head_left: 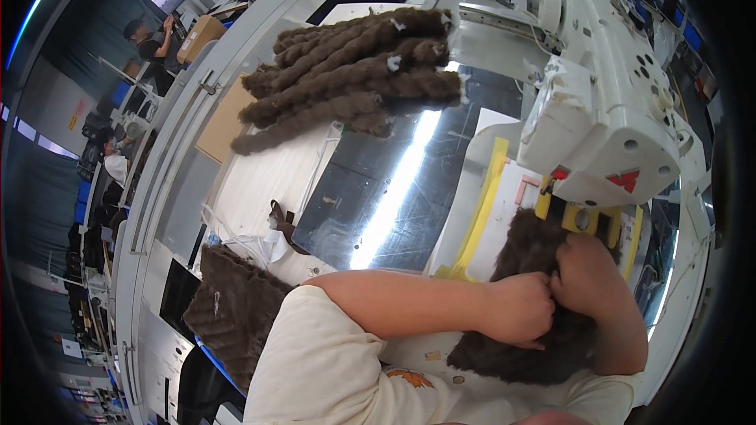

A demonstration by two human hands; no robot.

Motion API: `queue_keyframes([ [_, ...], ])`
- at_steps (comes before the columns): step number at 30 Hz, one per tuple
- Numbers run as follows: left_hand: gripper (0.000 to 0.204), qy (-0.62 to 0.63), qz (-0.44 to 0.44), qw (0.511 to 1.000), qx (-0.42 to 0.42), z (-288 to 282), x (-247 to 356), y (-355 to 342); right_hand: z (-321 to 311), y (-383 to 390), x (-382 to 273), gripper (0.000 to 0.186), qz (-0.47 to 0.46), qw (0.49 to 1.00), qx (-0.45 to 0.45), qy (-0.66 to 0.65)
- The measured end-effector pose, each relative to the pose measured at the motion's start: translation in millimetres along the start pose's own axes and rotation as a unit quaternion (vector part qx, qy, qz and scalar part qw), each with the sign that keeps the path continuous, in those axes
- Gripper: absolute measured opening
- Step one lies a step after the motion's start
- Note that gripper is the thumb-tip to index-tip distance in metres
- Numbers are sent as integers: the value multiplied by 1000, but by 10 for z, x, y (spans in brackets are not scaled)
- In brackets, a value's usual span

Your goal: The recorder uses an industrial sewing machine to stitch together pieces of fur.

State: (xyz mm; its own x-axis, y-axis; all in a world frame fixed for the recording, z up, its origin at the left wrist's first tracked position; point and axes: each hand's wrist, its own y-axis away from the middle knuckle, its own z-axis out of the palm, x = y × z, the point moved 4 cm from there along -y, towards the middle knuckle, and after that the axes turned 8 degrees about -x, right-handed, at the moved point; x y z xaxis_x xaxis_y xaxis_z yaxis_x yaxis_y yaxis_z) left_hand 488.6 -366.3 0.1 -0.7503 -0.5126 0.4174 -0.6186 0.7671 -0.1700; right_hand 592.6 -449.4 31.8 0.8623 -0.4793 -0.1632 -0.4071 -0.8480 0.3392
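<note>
A dark brown plush fabric piece (520, 358) lies over the front of the sewing machine's bed, its far end reaching up to the yellow-edged clamp plate (584, 220). My left hand (520, 311) is closed in a fist above this fabric, its forearm crossing from the left. Against its knuckles rests my right hand (587, 271), fingers curled, close below the clamp plate. Where the two hands meet, the fingertips are hidden, so what is pinched there cannot be made out. The white machine head (598, 118) stands just beyond the hands.
Several rolled brown plush strips (354, 71) are heaped on the far table, partly over a shiny metal plate (394, 181). Another brown plush stack (236, 311) sits at my left, near white scraps (268, 248). A person (150, 47) is at work in the left background.
</note>
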Motion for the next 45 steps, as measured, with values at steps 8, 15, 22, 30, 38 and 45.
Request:
queue_keyframes([
  [8,41,1,5,1000,-2,11,-11,-5,-27,5,-19,21,-18,999,31,6],
  [15,41,6,6,1000,-1,-3,-8,0,-14,2,-12,23,-9,1000,19,-5],
  [22,40,8,10,1000,7,-18,-1,6,-5,0,-5,22,-6,1000,18,-8],
  [30,40,9,10,1000,8,-14,-17,-3,-26,4,0,22,-2,1000,18,-7],
  [38,40,9,20,1000,14,-15,-9,8,-10,5,-14,19,-16,999,32,-5],
  [45,39,6,19,1000,16,-11,-5,8,-15,8,-15,19,-21,999,37,-2],
])
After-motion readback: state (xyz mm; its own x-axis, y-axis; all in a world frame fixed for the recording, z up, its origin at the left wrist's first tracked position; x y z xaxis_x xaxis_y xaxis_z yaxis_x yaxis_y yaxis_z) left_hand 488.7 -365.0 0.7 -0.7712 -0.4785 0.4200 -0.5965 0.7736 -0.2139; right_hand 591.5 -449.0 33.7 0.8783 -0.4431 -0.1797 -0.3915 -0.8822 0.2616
